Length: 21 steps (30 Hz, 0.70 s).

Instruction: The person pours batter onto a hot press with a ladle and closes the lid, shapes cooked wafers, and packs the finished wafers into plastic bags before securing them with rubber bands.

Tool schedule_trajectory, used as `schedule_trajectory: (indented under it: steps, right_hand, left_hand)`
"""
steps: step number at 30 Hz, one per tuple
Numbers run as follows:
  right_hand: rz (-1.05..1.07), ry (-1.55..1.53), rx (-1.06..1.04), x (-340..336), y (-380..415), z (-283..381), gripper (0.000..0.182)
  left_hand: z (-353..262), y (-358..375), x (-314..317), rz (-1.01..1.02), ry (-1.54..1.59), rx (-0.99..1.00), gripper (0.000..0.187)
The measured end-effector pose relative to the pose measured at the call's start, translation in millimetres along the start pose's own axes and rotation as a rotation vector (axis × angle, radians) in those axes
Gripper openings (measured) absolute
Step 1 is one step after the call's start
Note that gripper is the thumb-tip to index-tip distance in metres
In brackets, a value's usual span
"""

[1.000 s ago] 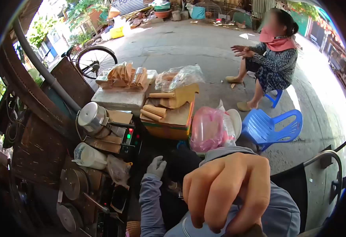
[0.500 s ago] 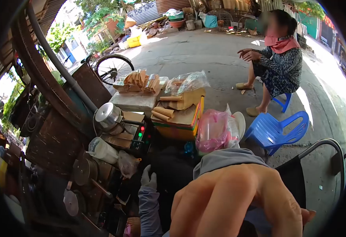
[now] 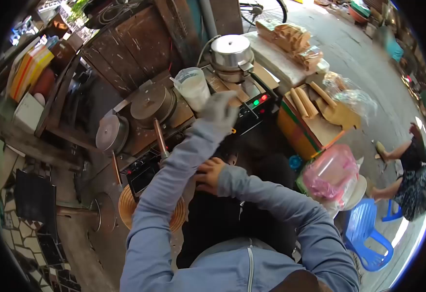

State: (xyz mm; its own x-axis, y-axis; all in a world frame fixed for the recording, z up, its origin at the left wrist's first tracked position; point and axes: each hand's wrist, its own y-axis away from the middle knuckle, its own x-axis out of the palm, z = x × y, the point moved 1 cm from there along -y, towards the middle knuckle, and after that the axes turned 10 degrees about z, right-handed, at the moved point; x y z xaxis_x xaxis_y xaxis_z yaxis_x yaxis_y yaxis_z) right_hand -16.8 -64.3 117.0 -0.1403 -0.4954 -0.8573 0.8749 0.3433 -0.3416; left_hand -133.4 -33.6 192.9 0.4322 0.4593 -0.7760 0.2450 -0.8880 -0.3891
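Note:
My left hand (image 3: 217, 111) wears a whitish glove and is smeared by motion. It overlaps the black control box (image 3: 249, 116) with red and green lights, just right of a cloudy plastic pitcher (image 3: 192, 87) of pale contents. My bare right hand (image 3: 210, 176) is low by my lap, its fingers apart and pointing left. Its fingertips reach my left sleeve (image 3: 181, 163), which partly hides them. Left of the pitcher are two round metal plates, a larger one (image 3: 152, 103) and a smaller one (image 3: 111, 134), both with long handles. A lidded metal pot (image 3: 231, 53) stands behind the control box.
Brown rolled sheets (image 3: 304, 102) lie on a yellow box (image 3: 300, 127). Beside it is a pink plastic bag (image 3: 332, 170). A blue plastic chair (image 3: 366, 233) stands at right, near a seated person (image 3: 412, 180). A woven round item (image 3: 126, 204) lies low left.
The view has swung left and down. My right hand has dropped from close to the camera to my lap. My left hand has risen toward the pitcher and control box.

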Motion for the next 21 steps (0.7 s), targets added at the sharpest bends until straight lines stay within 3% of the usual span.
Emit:
schedule_trajectory:
  steps: [4,7,8,11,12,15,16,19,21]
  right_hand:
    - [0.486,-0.227,0.123,22,-28,-39,0.024]
    - [0.573,-0.299,0.145,13,-31,-68,0.027]
    - [0.581,-0.317,0.142,10,-32,-76,0.027]
    - [0.586,-0.351,0.127,5,-40,-91,0.03]
    - [0.605,-0.357,0.139,9,-47,-93,0.031]
    - [0.698,-0.462,0.235,30,-61,-97,0.036]
    - [0.71,-0.46,0.238,22,-62,-97,0.036]
    - [0.71,-0.471,0.246,14,-68,-97,0.036]
    - [0.69,-0.477,0.251,17,-69,-96,0.035]
  left_hand:
    - [-3,-70,83,0.337,-0.338,0.181,0.046]
    - [22,-119,142,0.569,-0.573,0.202,0.052]
    - [50,-127,176,0.248,-0.618,0.38,0.038]
    - [65,-160,185,0.697,-0.72,0.361,0.017]
    - [72,-161,178,0.456,-0.727,0.618,0.009]
    - [50,-192,112,0.203,-0.823,0.672,0.01]
    - [30,-206,74,-0.028,-0.858,0.464,0.011]
    - [75,-303,11,-0.273,-0.549,0.382,0.022]
    - [92,-331,-32,-0.389,-0.246,0.201,0.025]
